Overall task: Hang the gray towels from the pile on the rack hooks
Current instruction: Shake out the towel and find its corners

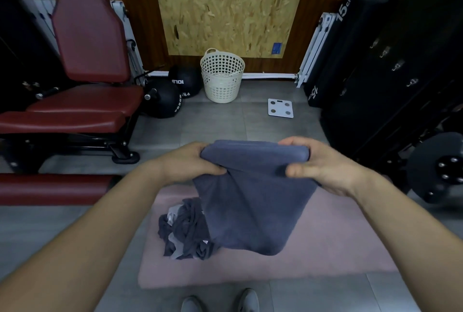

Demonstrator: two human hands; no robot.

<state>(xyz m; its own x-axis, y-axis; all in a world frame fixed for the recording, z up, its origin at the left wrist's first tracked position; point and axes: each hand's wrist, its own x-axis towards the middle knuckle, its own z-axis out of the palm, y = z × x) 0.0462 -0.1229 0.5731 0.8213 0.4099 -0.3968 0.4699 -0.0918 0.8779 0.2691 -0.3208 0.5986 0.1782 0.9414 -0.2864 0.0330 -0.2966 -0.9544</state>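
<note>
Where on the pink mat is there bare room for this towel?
The mat is bare on its right, between the held towel and the mat's edge, and along the near strip by the shoes. The pile crowds its left-centre.

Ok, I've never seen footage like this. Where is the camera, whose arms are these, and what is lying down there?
There is no machine here. The single picture comes from a wide-angle camera worn on a person's head, looking forward and down, so the arms are that person's own. The left hand and the right hand each grip the top of one gray towel, which hangs down between them. Below it, a pile of more gray cloth lies on a pink mat. The dark rack at the right carries hooks. A cream basket stands further off.
</note>
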